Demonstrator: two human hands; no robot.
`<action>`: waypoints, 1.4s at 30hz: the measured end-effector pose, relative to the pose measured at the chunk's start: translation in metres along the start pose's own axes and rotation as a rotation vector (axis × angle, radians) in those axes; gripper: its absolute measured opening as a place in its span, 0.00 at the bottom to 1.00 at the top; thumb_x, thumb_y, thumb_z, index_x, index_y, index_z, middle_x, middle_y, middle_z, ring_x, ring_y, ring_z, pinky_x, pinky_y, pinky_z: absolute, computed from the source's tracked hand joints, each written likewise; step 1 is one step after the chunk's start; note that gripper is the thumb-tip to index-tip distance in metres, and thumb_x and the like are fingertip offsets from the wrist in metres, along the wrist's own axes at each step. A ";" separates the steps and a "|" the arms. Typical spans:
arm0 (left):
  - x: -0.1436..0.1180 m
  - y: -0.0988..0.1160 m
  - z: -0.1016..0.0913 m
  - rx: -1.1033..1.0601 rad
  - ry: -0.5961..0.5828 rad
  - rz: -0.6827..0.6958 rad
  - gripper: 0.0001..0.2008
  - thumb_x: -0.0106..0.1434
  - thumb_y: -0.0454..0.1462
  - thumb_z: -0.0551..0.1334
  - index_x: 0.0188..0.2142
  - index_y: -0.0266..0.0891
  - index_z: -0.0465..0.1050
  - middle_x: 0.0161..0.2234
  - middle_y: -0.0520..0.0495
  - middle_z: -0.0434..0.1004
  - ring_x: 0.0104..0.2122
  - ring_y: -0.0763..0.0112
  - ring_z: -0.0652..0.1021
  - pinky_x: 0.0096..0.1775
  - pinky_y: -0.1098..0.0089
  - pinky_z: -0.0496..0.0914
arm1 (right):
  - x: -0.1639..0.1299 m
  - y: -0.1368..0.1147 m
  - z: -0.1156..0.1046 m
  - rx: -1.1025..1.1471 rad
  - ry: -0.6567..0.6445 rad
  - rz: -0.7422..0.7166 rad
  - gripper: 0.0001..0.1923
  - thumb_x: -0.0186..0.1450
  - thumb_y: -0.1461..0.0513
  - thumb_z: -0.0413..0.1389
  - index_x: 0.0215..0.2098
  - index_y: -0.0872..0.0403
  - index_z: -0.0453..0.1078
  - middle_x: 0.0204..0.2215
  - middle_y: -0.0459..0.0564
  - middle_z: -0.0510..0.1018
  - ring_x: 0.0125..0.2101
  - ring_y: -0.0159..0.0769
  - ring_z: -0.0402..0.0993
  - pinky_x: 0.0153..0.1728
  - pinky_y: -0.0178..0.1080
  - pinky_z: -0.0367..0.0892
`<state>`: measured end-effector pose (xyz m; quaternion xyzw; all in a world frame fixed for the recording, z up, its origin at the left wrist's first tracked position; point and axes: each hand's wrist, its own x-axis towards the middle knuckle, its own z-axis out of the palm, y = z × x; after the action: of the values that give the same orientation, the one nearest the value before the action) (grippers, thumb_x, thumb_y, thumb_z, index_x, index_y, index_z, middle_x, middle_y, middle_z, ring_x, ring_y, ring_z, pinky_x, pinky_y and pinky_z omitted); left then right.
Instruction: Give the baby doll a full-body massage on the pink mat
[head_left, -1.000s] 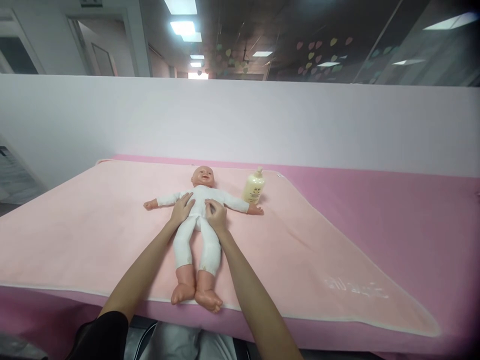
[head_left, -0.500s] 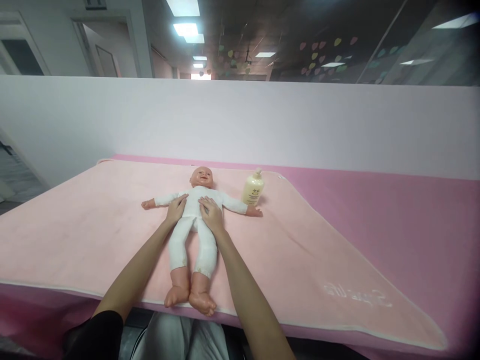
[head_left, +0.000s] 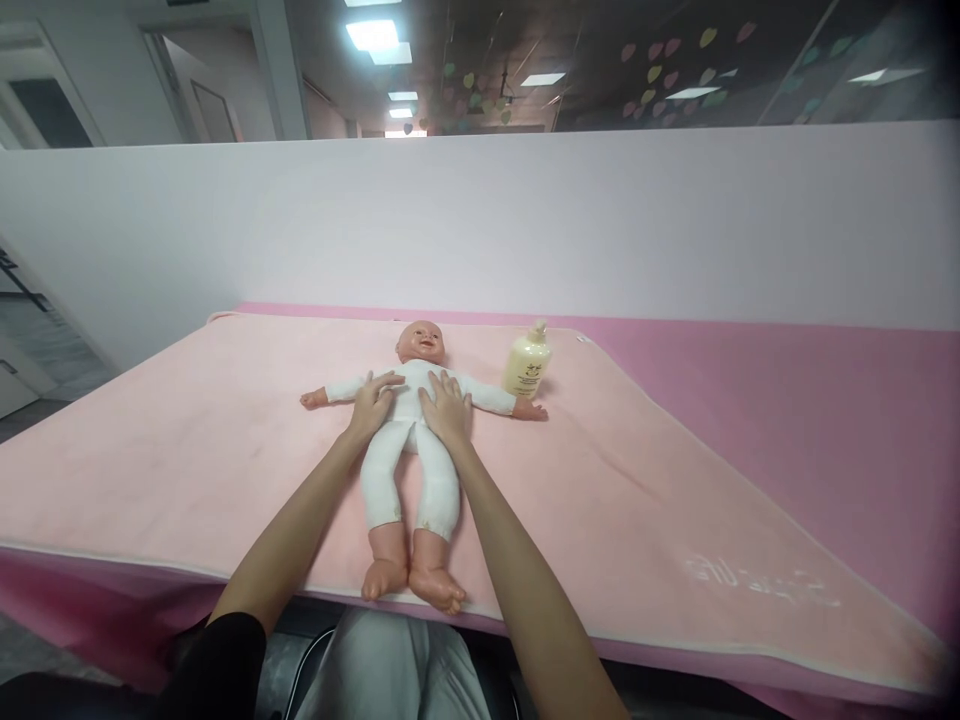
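Head view: both hands, left and right, have slid up the white-suited plastic baby doll to its chest, fingers now spread flat, gripping nothing.

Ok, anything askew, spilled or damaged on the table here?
Nothing stands out. The plastic baby doll in white clothes lies flat on the pale pink blanket, both hands on its chest; the cream pump bottle stands upright, no spill.

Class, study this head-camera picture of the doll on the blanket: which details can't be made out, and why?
- Doll's chest: covered by the left hand and right hand.
- Bottle label: too small to read.
- Pale lettering on the blanket: blurred, unreadable.
- Blanket's near right corner: cut off by the frame edge.
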<state>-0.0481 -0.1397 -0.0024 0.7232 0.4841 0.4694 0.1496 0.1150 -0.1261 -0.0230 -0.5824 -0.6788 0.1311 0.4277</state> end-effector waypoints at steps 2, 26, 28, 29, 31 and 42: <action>-0.002 0.014 0.001 -0.070 -0.096 0.035 0.19 0.60 0.33 0.51 0.44 0.39 0.77 0.45 0.48 0.80 0.49 0.66 0.77 0.61 0.58 0.62 | -0.001 0.001 -0.002 -0.023 -0.009 0.027 0.25 0.68 0.53 0.47 0.61 0.49 0.62 0.65 0.54 0.58 0.65 0.50 0.51 0.63 0.62 0.40; 0.002 -0.026 0.018 0.005 -0.111 -0.126 0.22 0.68 0.43 0.51 0.60 0.42 0.65 0.65 0.44 0.57 0.66 0.63 0.58 0.65 0.56 0.52 | -0.008 -0.002 -0.001 0.088 0.109 -0.439 0.16 0.67 0.61 0.46 0.38 0.53 0.77 0.42 0.52 0.82 0.48 0.38 0.77 0.58 0.43 0.63; 0.001 -0.026 0.016 0.034 -0.055 -0.091 0.21 0.69 0.40 0.50 0.58 0.39 0.67 0.63 0.41 0.62 0.64 0.63 0.62 0.63 0.56 0.57 | -0.007 -0.003 -0.002 0.092 0.063 -0.424 0.16 0.67 0.61 0.47 0.38 0.52 0.77 0.43 0.51 0.81 0.49 0.37 0.76 0.59 0.44 0.62; 0.000 -0.024 0.015 0.084 -0.034 -0.055 0.20 0.69 0.38 0.50 0.57 0.37 0.68 0.61 0.40 0.65 0.62 0.62 0.65 0.63 0.55 0.58 | -0.006 -0.003 -0.002 0.087 0.037 -0.406 0.15 0.67 0.61 0.47 0.39 0.52 0.77 0.44 0.50 0.81 0.50 0.37 0.75 0.60 0.45 0.61; 0.000 -0.019 0.012 0.220 -0.025 0.082 0.19 0.67 0.32 0.50 0.54 0.37 0.71 0.56 0.40 0.71 0.59 0.62 0.69 0.63 0.52 0.58 | -0.004 -0.003 -0.004 0.066 -0.019 -0.364 0.15 0.67 0.61 0.48 0.42 0.51 0.76 0.47 0.49 0.80 0.54 0.38 0.72 0.62 0.48 0.57; -0.012 0.017 0.003 0.224 -0.110 0.474 0.13 0.64 0.34 0.54 0.43 0.36 0.76 0.39 0.43 0.81 0.38 0.65 0.80 0.43 0.64 0.74 | -0.003 -0.010 -0.009 -0.089 -0.083 -0.091 0.20 0.69 0.61 0.45 0.56 0.50 0.67 0.62 0.49 0.65 0.65 0.45 0.53 0.63 0.59 0.42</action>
<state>-0.0371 -0.1575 0.0008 0.8528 0.3411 0.3950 -0.0194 0.1150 -0.1343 -0.0125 -0.5632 -0.7269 0.1052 0.3787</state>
